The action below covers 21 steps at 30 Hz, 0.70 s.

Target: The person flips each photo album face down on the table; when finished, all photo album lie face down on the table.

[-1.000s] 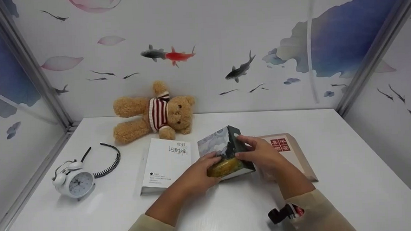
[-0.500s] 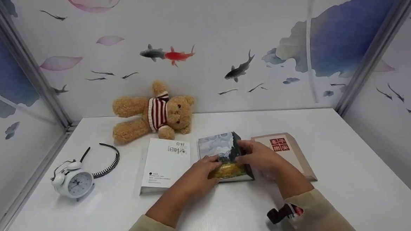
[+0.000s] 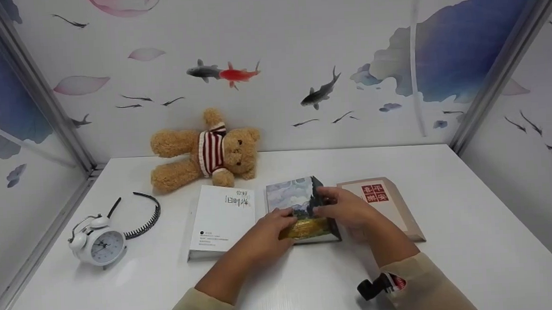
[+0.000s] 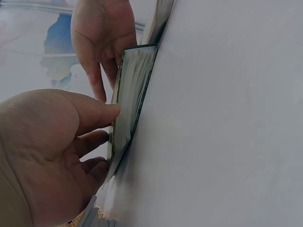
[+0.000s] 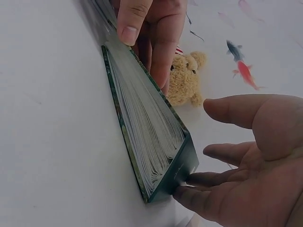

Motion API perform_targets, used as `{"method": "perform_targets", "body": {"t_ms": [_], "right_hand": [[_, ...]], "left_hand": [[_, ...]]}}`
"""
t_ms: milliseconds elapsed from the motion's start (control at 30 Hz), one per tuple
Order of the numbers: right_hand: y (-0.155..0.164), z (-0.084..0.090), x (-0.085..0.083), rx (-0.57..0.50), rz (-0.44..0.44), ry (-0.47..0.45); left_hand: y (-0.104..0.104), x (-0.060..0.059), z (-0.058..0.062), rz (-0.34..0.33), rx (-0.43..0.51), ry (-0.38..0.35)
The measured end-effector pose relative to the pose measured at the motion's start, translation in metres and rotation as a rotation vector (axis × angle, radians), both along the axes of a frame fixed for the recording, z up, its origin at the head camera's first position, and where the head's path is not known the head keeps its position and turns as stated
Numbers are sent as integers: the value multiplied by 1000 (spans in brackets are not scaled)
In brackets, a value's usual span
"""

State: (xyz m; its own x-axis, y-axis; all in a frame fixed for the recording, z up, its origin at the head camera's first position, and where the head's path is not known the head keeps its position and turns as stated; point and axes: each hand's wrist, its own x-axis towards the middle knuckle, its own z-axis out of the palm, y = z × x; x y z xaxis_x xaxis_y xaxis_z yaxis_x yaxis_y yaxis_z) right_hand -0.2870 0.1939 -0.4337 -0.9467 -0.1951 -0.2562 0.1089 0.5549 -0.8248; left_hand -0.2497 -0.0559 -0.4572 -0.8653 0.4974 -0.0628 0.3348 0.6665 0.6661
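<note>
On the white desk (image 3: 451, 259), both hands square the painted book (image 3: 293, 199) flat; left hand (image 3: 266, 233) at 9 o'clock, right hand (image 3: 350, 210) at 3, fingers relaxed, touching its edges; letting go comes next.

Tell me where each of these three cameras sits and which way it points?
Head: worn on the head, looking forward and down at the table; both forearms show, the left hand and right hand on a book.
Left wrist: low by the table, looking along the left hand at the book's page edges.
Right wrist: low, looking past the right hand at the book.
Shared: both wrist views show the book and both hands.
</note>
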Motion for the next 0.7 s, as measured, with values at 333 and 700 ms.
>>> {"method": "perform_targets", "body": {"t_ms": [333, 700], "right_hand": [[1, 8, -1, -10, -32, -19], [-54, 18, 19, -43, -19, 133]], "left_hand": [[1, -4, 8, 3, 35, -20], [-54, -12, 47, 424, 299, -65]]}}
